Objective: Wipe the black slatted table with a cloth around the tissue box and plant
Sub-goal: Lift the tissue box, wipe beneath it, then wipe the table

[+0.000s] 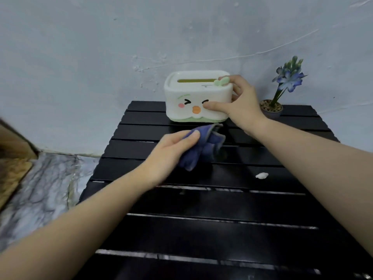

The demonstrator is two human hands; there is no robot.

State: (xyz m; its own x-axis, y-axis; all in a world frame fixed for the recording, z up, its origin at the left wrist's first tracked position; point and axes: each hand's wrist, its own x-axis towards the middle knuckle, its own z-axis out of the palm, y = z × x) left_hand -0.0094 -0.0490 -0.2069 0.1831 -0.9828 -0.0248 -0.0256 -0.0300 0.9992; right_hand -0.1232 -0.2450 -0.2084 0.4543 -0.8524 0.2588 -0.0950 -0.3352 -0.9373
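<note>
A white tissue box (pixel 187 98) with a cartoon face and a green base stands at the back of the black slatted table (pixel 212 203). My right hand (pixel 240 100) grips the box's right end, thumb on its front face. My left hand (pixel 171 152) holds a crumpled blue cloth (pixel 203 148) on the slats just in front of the box. A small potted plant (pixel 282 91) with blue flowers stands at the table's back right corner, to the right of my right hand.
A small white scrap (pixel 261 175) lies on a slat right of the cloth. A grey-blue wall (pixel 121 47) rises right behind the table. Marbled floor (pixel 40 188) and a brown wooden edge (pixel 14 154) lie to the left.
</note>
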